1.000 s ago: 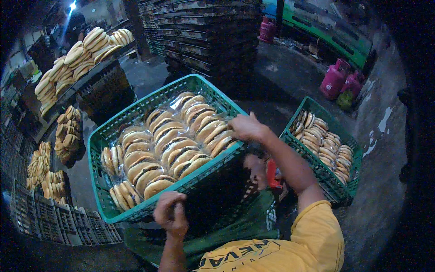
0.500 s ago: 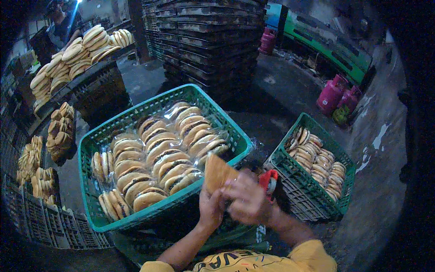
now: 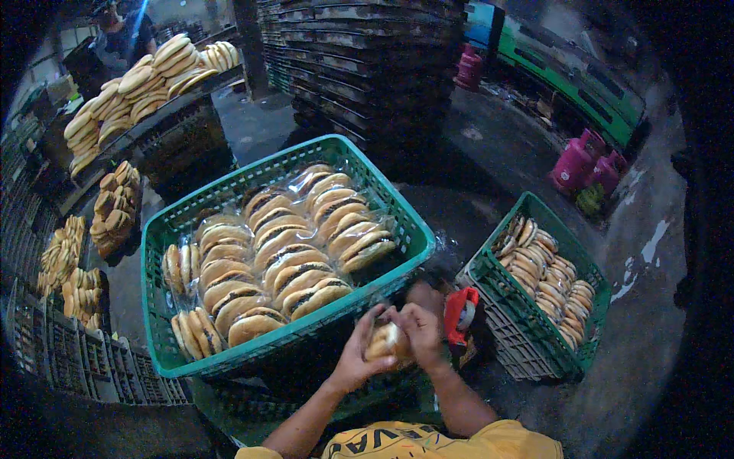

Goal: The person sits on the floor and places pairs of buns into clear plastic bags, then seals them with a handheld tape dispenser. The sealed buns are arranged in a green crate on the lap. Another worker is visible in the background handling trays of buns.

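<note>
Just in front of the near edge of the large green crate (image 3: 287,342), my two hands hold a golden-brown bun (image 3: 386,344). My left hand (image 3: 358,353) curls around its left side and underneath. The fingers of my right hand (image 3: 422,330) are closed at its upper right end. A pale glint on the bun looks like clear plastic wrap, but the wrap's edges are hard to make out. Rows of dark-filled buns (image 3: 287,256) in clear plastic bags fill most of the crate. Right of my right hand sits a red tape dispenser (image 3: 460,314).
A smaller green crate (image 3: 592,325) of bread stands at right on a grey crate (image 3: 489,336). Flat breads (image 3: 138,84) are piled on a table at upper left, a person (image 3: 115,38) behind it. Stacked dark trays (image 3: 359,61) and pink gas cylinders (image 3: 577,161) stand farther back.
The bun has come down and toward me, away from the crate's edge, and has turned from upright to lower between my palms. My right hand is less blurred. The whole view has shifted slightly.
</note>
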`<state>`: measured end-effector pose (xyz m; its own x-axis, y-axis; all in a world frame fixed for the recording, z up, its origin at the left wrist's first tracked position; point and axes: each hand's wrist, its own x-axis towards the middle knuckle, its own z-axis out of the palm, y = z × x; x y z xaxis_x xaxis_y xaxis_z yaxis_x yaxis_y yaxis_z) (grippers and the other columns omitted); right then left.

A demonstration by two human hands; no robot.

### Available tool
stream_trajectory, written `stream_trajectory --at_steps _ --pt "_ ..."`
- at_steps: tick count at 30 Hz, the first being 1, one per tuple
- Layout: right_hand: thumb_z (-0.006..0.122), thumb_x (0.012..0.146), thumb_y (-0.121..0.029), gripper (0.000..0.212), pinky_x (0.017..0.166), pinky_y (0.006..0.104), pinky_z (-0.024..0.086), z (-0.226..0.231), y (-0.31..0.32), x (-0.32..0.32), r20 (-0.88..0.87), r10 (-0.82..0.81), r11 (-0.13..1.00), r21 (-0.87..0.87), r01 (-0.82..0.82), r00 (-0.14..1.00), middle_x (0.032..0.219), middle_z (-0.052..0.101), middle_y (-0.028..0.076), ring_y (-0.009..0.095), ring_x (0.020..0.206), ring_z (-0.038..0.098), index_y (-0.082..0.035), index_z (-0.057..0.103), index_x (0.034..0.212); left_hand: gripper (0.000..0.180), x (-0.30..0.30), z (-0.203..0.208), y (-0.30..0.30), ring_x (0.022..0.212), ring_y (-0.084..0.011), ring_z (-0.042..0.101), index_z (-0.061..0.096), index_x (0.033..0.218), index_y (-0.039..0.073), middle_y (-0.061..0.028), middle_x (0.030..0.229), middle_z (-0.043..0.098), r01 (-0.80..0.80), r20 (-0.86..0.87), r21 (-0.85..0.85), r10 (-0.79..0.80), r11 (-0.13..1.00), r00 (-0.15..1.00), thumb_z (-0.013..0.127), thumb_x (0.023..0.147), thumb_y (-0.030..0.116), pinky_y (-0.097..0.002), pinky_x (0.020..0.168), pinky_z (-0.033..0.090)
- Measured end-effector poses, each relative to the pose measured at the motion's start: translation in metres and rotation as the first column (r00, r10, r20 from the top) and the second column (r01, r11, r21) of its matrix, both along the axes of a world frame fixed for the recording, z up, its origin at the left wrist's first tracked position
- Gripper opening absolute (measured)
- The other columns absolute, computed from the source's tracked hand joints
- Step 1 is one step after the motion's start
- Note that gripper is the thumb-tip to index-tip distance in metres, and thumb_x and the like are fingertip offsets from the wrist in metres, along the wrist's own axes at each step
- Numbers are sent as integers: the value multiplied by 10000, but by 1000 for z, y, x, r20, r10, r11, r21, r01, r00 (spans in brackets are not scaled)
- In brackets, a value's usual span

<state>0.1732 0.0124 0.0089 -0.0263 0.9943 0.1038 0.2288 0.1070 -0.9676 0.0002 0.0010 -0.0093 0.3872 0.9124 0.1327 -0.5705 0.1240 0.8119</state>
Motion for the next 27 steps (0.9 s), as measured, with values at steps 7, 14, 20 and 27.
stream_trajectory --at_steps 7,14,20,27 --pt "482 1052 -272 340 529 282 379 -1 26 13 -535 127 978 -74 -196 835 640 476 -8 85 581 457 -60 549 795 1154 -5 13 -11 1388 -285 408 247 1540 63 -145 1489 443 146 -198 182 -109 972 974 920 656 373 -463 1150 326" --pt "557 1014 -358 353 579 271 417 -17 -5 11 -191 92 994 -38 -101 977 725 584 -8 112 639 530 -62 610 829 745 9 7 -12 1260 -204 535 392 1439 -9 -124 1378 552 -254 42 -91 259 963 965 796 847 196 -359 1094 405" --pt "522 1030 -197 292 586 241 371 0 -1 10 -107 32 997 -61 -39 994 700 487 -60 58 668 456 -57 549 776 676 -1 9 -17 1243 -182 531 461 1404 -12 -115 1376 556 -154 -43 231 168 961 985 770 873 271 -356 1089 400" --pt "553 1003 -243 288 624 278 424 -15 -7 -6 -347 71 960 -231 -159 935 727 549 -12 78 712 500 -35 572 805 310 -8 15 -10 1253 -197 532 692 1193 4 -151 1408 546 -302 -44 38 303 953 952 695 910 131 -316 1047 417"
